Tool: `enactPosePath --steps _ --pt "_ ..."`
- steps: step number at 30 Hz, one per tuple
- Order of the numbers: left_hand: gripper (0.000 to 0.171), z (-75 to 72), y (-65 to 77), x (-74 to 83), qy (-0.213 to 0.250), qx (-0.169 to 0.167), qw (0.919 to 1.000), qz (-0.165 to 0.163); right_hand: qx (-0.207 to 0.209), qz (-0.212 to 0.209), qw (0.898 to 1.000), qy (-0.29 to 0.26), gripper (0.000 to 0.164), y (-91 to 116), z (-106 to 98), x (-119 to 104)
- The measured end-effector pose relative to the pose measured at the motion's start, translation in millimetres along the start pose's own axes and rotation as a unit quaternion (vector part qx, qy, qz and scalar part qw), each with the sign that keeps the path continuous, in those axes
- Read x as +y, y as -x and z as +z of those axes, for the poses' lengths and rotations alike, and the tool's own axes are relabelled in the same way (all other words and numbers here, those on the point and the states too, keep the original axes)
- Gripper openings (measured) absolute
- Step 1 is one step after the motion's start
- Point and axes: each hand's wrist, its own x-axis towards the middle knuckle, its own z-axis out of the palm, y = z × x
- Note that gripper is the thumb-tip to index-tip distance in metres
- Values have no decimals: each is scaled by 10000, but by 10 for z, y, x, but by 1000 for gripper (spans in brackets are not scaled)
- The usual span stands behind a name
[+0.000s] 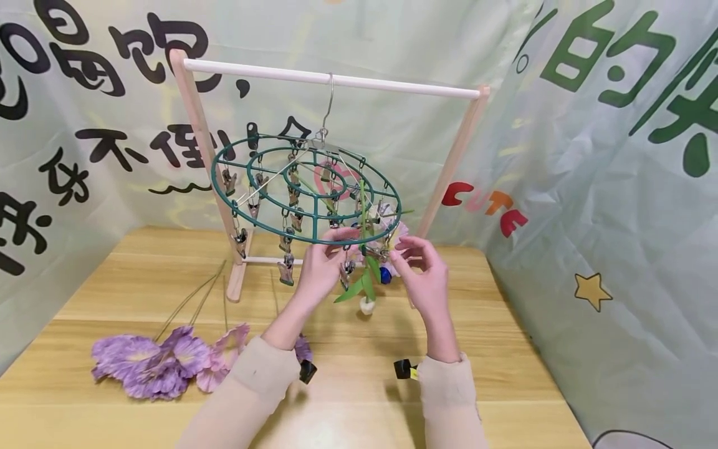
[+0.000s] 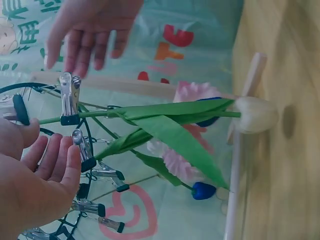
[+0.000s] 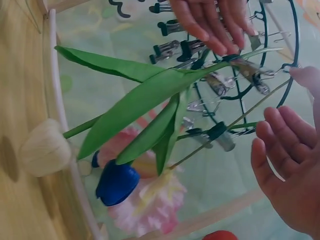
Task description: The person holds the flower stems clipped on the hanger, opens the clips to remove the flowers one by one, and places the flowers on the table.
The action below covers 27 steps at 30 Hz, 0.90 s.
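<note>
A white tulip (image 3: 45,147) hangs head down, its green stem caught in a metal clip (image 2: 70,97) of the round green hanger (image 1: 316,215). My left hand (image 1: 322,265) is under the near rim, its fingers loosely bent close to the stem and clips; whether they touch is unclear. On the other side of the flower, my right hand (image 1: 426,274) has its fingers relaxed, apart from the clip in the left wrist view. Behind the white tulip hang a blue tulip (image 3: 117,182) and a pink flower (image 3: 150,200), also head down.
The hanger hooks over the white bar (image 1: 258,70) of a wooden stand. Several bare clips (image 1: 287,269) dangle from its left side. Purple flowers (image 1: 134,368) and a pink one (image 1: 221,362) lie on the wooden table (image 1: 505,386) at the left. Printed cloth (image 1: 634,262) surrounds the table.
</note>
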Motion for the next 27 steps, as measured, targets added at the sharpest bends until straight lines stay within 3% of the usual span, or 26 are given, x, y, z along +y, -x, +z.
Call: enactPosePath --steps 4,10,20,27 --pt "32 6 -84 18 3 -20 9995 302 -385 203 9988 215 35 12 30 75" --pt "36 28 -135 63 53 -87 9997 218 -692 201 9963 469 33 43 96 116" --pt "29 76 -177 86 127 204 9997 109 -786 -225 9925 907 18 16 140 114" --pt "16 88 -149 69 495 -23 9978 431 -858 -323 9898 1092 16 5 83 128"
